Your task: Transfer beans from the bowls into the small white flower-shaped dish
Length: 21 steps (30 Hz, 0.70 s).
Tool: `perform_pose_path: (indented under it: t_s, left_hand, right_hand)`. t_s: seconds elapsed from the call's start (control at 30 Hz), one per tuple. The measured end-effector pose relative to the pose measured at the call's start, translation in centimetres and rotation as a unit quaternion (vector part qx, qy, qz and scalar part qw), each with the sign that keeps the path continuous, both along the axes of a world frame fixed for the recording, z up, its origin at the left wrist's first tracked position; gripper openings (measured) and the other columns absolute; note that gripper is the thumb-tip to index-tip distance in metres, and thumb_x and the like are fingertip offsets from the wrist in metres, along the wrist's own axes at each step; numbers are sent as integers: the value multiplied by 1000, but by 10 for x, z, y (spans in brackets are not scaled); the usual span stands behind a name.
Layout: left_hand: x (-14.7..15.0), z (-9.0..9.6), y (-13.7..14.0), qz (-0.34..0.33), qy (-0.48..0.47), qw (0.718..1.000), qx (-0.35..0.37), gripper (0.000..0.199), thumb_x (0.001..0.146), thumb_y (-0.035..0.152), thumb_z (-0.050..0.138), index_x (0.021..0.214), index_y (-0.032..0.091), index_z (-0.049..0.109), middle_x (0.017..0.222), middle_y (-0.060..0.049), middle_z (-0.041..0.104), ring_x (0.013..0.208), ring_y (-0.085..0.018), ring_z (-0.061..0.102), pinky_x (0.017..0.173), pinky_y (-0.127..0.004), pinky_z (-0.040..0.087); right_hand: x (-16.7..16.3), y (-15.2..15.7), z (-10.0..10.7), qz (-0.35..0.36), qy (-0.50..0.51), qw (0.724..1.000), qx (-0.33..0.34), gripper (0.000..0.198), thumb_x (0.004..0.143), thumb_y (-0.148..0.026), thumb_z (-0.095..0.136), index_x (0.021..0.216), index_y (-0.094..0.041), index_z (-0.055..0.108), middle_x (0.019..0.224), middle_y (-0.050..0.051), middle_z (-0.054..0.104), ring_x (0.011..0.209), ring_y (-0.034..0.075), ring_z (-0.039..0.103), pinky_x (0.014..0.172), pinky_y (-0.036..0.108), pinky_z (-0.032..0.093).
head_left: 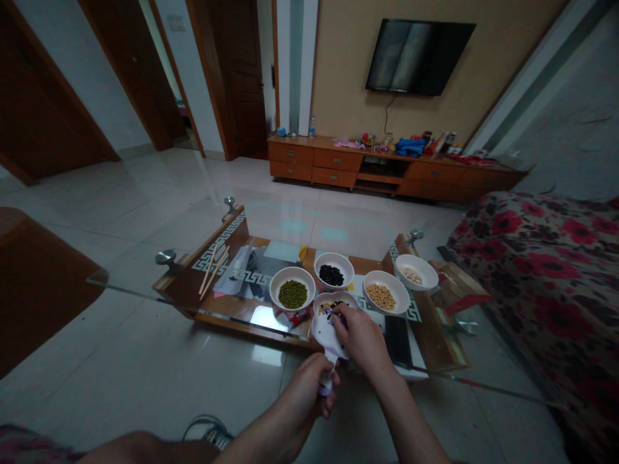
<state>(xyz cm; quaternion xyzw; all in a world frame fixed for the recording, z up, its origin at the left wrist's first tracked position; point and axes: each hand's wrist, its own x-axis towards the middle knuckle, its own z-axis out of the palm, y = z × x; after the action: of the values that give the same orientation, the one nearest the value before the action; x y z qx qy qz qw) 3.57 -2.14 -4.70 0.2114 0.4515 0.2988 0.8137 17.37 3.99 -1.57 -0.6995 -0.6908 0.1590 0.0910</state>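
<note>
My left hand [314, 380] is wrapped round the lilac handle of a white, rounded tray [323, 332], whose near end sticks out past the glass table's edge. Mixed beans [333, 306], dark and pale, lie at the tray's far end. Over the tray's right side, my right hand [360, 332] is closed on a thin, dark tool [330, 311] that points at the beans; its exact kind is hard to make out. Around the tray stand white bowls: one of green mung beans [293, 294], one of black beans [331, 276], one of yellow soybeans [380, 297] and one of pale pieces [412, 276].
Wooden chopsticks [214, 272] lie on the left of the glass table [140, 293]. A dark phone-like slab [397, 340] is near the right front. Papers [236, 274] show left of the bowls. A flowered sofa [536, 258] stands right, a low cabinet [333, 166] beyond.
</note>
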Motion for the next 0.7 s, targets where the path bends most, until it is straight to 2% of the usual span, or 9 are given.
perform_pose_path:
  t_s: [0.7]
  left_hand:
    - [1, -3, 0, -4, -10, 1000, 8, 19, 72, 35, 46, 78, 18, 51, 70, 2, 52, 45, -6, 41, 43, -22, 25]
  right_hand:
    - [-1, 0, 4, -2, -1, 1000, -3, 26, 91, -34, 42, 103, -25, 63, 97, 4, 69, 88, 18, 62, 65, 24, 35]
